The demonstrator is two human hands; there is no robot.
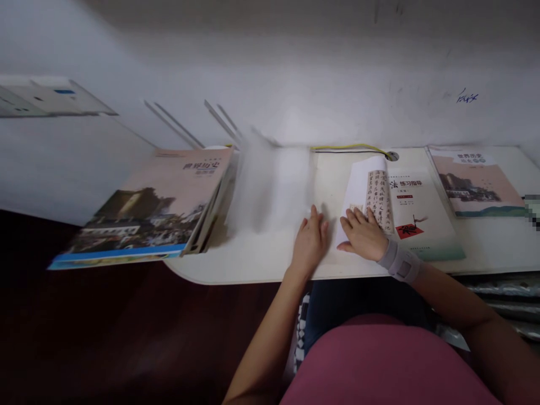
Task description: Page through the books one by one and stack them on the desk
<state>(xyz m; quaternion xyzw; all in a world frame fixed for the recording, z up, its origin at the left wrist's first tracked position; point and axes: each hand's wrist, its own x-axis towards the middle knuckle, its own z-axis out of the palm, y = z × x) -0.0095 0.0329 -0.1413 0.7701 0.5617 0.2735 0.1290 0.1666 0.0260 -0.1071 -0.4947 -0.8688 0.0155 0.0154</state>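
Note:
My right hand [363, 233] lies with fingers spread on a folded white sheet [356, 180]. Columns of dark handwritten-style characters [377, 185] show beside that white part. Under it is a pale practice book [426, 208] with a red emblem and a green lower edge. My left hand [310, 242] rests on the white desk just left of the sheet, its fingers loosely stretched and nothing seen in them. Beyond its fingertips is a whitish, see-through sheet [270, 191], smeared by motion; whether the hand touches it I cannot tell.
A stack of history books [156, 202] stands at the left, overhanging the desk [236, 267]. Another history book [476, 180] lies at the right. A yellow cable [350, 147] runs along the wall to a round desk hole [392, 156]. Wall sockets [54, 95] are at the left.

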